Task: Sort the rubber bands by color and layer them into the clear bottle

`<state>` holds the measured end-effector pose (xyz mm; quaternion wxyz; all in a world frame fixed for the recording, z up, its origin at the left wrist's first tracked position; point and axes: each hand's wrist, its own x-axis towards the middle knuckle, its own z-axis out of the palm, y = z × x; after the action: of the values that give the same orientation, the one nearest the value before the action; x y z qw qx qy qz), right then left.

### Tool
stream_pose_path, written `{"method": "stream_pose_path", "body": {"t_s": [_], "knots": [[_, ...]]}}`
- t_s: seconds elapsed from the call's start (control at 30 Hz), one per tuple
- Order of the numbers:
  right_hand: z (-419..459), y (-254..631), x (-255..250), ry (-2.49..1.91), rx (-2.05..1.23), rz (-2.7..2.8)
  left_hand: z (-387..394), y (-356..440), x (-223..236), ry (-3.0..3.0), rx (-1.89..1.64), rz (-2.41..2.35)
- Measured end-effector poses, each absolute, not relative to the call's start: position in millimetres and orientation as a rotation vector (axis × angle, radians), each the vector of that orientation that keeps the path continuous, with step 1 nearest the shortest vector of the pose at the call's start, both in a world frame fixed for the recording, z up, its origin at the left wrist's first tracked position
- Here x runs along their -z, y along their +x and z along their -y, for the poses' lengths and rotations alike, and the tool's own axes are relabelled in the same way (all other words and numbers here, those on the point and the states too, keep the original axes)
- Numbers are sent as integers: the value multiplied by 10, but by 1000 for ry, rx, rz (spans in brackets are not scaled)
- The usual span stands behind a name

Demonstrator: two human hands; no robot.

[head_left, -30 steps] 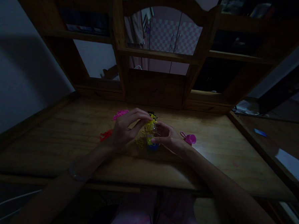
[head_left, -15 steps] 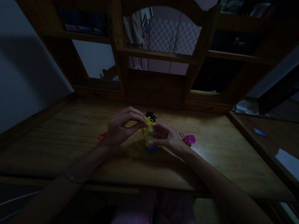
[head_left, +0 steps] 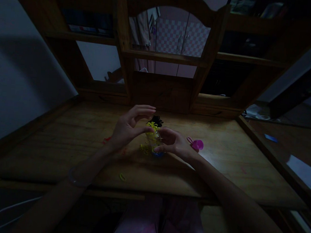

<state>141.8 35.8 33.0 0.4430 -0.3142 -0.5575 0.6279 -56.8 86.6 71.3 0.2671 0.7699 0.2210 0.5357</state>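
Observation:
My right hand is closed around a small clear container with blue at its bottom. Yellow loop-shaped bands bunch at the container's mouth, and others show in or against it. My left hand is open beside the mouth, its thumb at the yellow bands and its fingers raised apart from it. A small heap of yellow bands lies left of the container's base. One loose yellow band lies near the table's front edge. Behind the container is a pile of black bands.
A pink cup-like piece with a loop lies right of my right hand. Red bands are partly hidden behind my left wrist. A wooden shelf unit stands along the table's back. Paper lies on the side surface at right.
My left fingers have lifted and spread away from the thumb, off the yellow bunch. A single yellow band now lies near the front edge, where none showed before. My right hand stays put.

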Motion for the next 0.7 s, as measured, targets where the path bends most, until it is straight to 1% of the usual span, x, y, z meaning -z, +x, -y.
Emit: {"method": "stream_pose_path", "body": {"t_s": [0.1, 0.23, 0.5, 0.7], "knots": [[-359, 1410, -345, -778, -1556, 1378, -832, -567, -694, 2033, -1334, -656], [-374, 1417, -338, -776, -1517, 1396, -802, -569, -643, 1990, -1389, -723], [-400, 1478, -341, -785, -1442, 1387, -748, -539, -662, 2015, -1291, -741], [-396, 1490, -377, -769, -1425, 1360, -722, -527, -640, 2109, -1287, -673]]}}
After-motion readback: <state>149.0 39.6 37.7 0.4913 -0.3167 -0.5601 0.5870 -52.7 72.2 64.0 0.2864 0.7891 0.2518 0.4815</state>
